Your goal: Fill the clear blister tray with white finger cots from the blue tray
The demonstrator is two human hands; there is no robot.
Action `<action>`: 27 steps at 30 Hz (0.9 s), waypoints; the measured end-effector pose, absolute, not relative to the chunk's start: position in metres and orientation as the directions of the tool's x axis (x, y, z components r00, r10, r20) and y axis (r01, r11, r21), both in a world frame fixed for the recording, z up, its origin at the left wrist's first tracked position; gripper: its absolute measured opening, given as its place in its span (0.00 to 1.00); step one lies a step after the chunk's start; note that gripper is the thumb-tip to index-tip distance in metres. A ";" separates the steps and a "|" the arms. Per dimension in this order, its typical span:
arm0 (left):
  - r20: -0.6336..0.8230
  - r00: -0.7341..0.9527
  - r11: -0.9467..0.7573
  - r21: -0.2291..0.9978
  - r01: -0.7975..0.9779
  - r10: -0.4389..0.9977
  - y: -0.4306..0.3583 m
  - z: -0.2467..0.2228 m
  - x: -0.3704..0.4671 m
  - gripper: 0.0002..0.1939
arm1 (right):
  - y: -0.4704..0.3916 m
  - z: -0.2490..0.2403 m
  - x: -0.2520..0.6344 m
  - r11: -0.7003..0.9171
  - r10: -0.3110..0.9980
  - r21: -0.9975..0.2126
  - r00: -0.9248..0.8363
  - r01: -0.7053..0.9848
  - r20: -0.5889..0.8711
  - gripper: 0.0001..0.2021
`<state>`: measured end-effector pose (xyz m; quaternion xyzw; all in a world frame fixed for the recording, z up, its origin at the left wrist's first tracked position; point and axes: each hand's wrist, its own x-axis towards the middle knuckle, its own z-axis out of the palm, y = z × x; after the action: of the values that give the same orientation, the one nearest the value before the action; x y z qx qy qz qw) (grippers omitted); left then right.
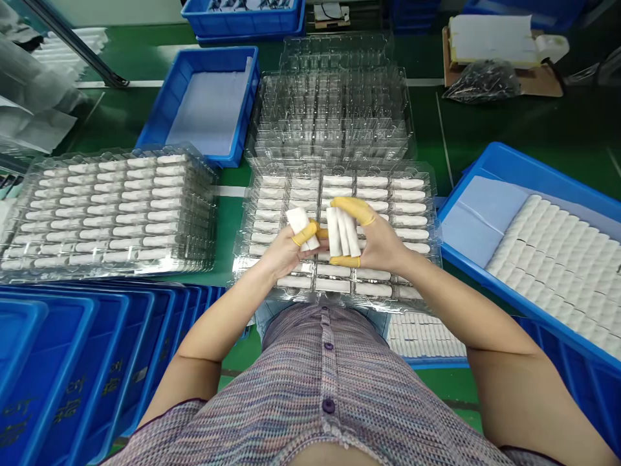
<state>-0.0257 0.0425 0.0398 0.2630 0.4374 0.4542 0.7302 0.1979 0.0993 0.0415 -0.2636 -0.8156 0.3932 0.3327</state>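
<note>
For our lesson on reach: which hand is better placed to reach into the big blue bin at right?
Probably the right hand: it is nearer the bin than the left hand, though both hold white pieces.

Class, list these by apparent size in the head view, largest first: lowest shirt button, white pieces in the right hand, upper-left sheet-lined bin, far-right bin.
1. Far-right bin
2. Upper-left bin
3. White pieces in right hand
4. Lowest shirt button

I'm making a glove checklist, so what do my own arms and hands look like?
Yellow coverings sit on some fingers of your left hand and right hand; the rest is bare. Your forearms are bare too, and short, multicoloured knit-look sleeves end in dark purple edging.
</note>
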 end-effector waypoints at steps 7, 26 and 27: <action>-0.352 0.371 0.491 0.771 -0.406 0.859 0.035 0.033 -0.007 0.33 | 0.096 0.028 0.187 0.805 0.485 -0.566 -0.746 0.177 0.456 0.46; 0.170 0.222 -0.209 0.964 0.164 0.960 0.053 0.042 -0.025 0.09 | 0.090 0.059 0.181 0.776 0.569 -0.609 -0.599 0.165 0.563 0.19; 0.190 0.225 -0.229 0.960 0.163 0.956 0.054 0.041 -0.025 0.08 | 0.089 0.060 0.179 0.786 0.561 -0.595 -0.602 0.171 0.568 0.19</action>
<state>-0.0254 0.0538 0.0408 0.6445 0.4339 0.4462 0.4442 0.1794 0.0886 0.0599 -0.2129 -0.8597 0.2486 0.3921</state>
